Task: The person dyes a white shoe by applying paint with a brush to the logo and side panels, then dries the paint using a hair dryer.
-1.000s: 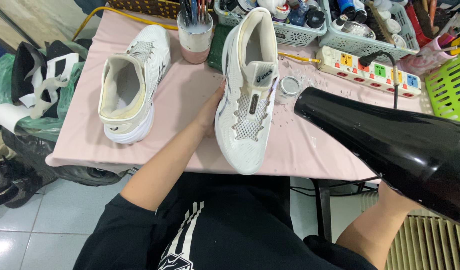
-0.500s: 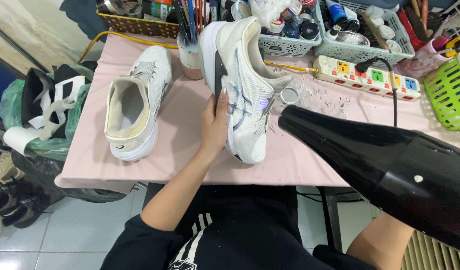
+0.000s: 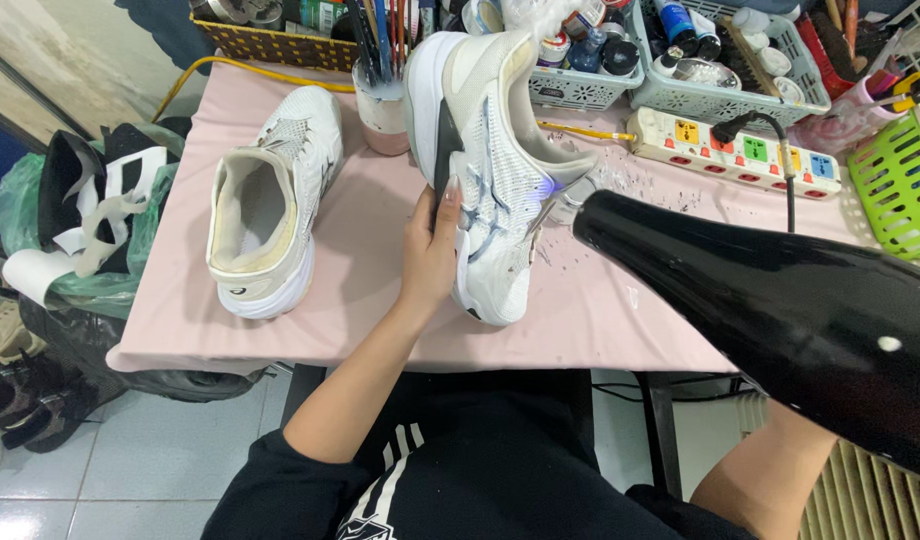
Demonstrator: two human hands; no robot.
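My left hand (image 3: 430, 250) grips a white sneaker (image 3: 500, 190) by its sole edge and holds it tipped on its side on the pink table (image 3: 370, 250), with the upper facing right. A large black hair dryer (image 3: 780, 300) comes in from the right, its nozzle close to the sneaker's side near the heel. My right forearm (image 3: 760, 470) runs up under the dryer's body, which hides the hand on it. The matching white sneaker (image 3: 270, 210) stands upright to the left, apart from both hands.
A cup of brushes (image 3: 385, 110) stands behind the sneakers. Baskets of bottles and jars (image 3: 680, 80), a white power strip (image 3: 740, 150) and a green basket (image 3: 900, 170) line the back and right. Shoes and bags (image 3: 80, 230) lie on the floor at left.
My left hand has turned the sneaker from sole-down onto its side. The dryer's nozzle has come closer to the sneaker.
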